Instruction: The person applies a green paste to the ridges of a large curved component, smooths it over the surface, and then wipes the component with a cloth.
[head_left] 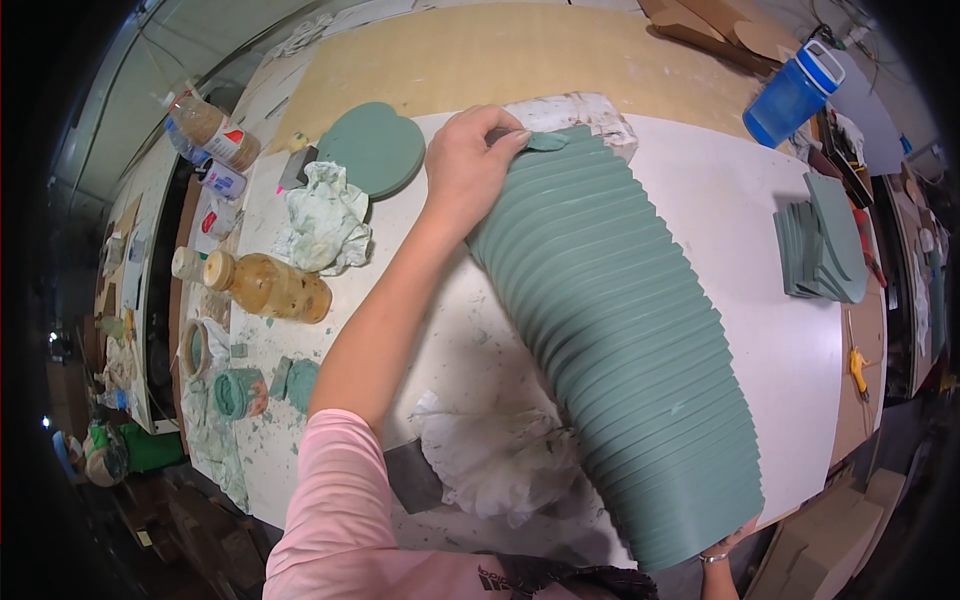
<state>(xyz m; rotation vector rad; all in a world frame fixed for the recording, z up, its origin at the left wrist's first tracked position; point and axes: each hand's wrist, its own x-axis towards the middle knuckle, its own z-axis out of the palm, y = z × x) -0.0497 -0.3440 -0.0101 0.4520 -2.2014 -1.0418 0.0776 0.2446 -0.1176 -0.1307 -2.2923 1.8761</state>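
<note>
A long green ribbed piece [630, 330], made of many stepped layers and wider in its middle, lies slantwise from the table's centre toward my body at the lower right. At its far end my left hand [472, 150] is closed, with thumb and fingers on a thin green flap [547, 141]. Whether that flap is loose or part of the ribbed piece, I cannot tell. My right hand [737, 538], with a bracelet at the wrist, holds the near end from its right edge. Most of its fingers are hidden behind the piece. Under the far end sits a stained white block [585, 112].
Left of my arm are a round green disc [375, 150], a crumpled stained cloth [325, 220], an amber bottle [270, 287] and a green-smeared jar [238, 393]. White wrapping [500, 455] lies nearby. Stacked green pieces [820, 245] and a blue bottle [790, 97] stand right.
</note>
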